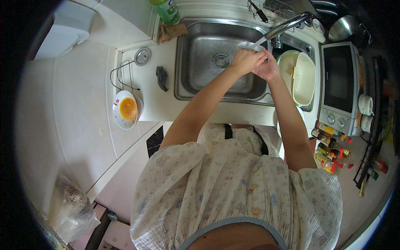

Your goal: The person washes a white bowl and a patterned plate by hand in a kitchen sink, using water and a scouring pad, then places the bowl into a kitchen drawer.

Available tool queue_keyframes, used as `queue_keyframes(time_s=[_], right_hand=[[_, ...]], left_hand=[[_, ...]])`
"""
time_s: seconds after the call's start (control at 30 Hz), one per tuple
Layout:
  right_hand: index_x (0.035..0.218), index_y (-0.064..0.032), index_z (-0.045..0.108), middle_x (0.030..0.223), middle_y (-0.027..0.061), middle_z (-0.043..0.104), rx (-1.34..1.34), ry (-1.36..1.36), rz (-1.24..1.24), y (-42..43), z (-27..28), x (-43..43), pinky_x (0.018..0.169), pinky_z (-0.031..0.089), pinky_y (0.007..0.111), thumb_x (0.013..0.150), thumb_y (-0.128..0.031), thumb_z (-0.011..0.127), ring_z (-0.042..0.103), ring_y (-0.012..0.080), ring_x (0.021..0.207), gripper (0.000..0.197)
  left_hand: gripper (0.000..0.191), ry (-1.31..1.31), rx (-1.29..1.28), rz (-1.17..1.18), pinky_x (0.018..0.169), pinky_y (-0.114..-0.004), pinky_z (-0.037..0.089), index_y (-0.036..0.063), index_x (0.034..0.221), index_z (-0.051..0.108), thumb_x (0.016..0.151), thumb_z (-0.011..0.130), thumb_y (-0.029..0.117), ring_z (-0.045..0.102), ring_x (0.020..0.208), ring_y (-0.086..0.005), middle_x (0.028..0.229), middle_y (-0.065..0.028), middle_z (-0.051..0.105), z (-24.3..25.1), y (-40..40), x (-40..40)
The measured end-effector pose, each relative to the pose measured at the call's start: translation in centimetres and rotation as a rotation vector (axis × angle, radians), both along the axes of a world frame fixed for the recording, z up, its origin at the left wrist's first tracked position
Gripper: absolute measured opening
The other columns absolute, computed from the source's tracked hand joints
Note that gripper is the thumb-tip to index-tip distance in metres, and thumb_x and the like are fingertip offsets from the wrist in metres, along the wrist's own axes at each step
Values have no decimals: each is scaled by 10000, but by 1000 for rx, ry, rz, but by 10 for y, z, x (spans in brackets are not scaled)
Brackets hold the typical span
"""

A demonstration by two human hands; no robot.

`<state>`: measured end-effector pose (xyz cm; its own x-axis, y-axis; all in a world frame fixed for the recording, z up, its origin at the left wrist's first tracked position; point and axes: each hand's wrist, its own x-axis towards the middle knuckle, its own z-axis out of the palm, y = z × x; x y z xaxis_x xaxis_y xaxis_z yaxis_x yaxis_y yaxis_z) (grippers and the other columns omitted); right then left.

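Observation:
My left hand [247,61] and my right hand [268,68] meet over the right side of a stainless steel sink basin [206,78]. The left lies across the right, whose palm faces partly up. Their fingers overlap, so whether something small lies between them cannot be seen. A stream of water [260,42] runs from the chrome faucet [287,24] just beyond my fingers. Partly hidden behind my hands, a white dish [245,45] sits in the basin. The drain strainer [222,60] shows at the basin's middle.
Right of the basin stands a cream plastic colander [304,79], near a microwave oven [338,78] and several seasoning bottles [328,147]. A bowl of beaten egg [128,108], a steel wool scrubber [162,78] and a brown cloth [172,32] lie to the left.

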<state>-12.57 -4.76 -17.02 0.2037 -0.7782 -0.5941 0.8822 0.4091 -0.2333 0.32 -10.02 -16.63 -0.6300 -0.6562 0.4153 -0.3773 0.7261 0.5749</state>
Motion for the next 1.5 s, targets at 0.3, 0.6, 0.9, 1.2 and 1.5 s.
queue_keyframes(time_s=[0.3, 0.6, 0.9, 1.2, 1.5], right_hand=[[1208, -12, 331, 1186, 179, 419, -55, 295, -135, -1, 9, 15, 850, 420, 575, 728, -101, 485, 461, 376, 1062, 512], [1209, 62, 289, 1208, 228, 380, -11, 393, -86, 5, -6, 28, 879, 447, 519, 748, 54, 373, 423, 396, 1106, 469], [1084, 31, 450, 1040, 147, 535, 317, 622, -234, -9, -25, 59, 690, 545, 351, 832, 12, 437, 576, 261, 881, 252], [1047, 20, 445, 620, 104, 561, 195, 1243, 13, 4, -22, 42, 339, 391, 269, 800, -73, 445, 506, 158, 400, 265], [1081, 98, 399, 743, 195, 593, 146, 848, 266, 12, 21, 20, 498, 530, 349, 775, -68, 393, 612, 254, 580, 348]], left_hand=[[397, 323, 120, 435, 868, -398, 363, -1, 1106, 510, 831, 482, 284, 513, 974, -329, 1081, -208, 502, -41, -6, 6], [265, -177, 373, 232, 626, -424, 495, -38, 953, 554, 810, 409, 132, 620, 724, -352, 830, -259, 597, -24, -32, 15], [170, -373, 200, 390, 627, -396, 506, 0, 882, 565, 790, 472, 108, 626, 696, -336, 727, -175, 624, 18, -13, 8], [307, 155, 905, 451, 419, -370, 467, 9, 1075, 528, 885, 421, 225, 615, 521, -267, 723, -190, 609, 14, -6, 20], [442, 273, 982, 273, 514, -326, 502, -11, 1122, 478, 873, 381, 341, 620, 759, -263, 976, -200, 577, -51, -22, 9]])
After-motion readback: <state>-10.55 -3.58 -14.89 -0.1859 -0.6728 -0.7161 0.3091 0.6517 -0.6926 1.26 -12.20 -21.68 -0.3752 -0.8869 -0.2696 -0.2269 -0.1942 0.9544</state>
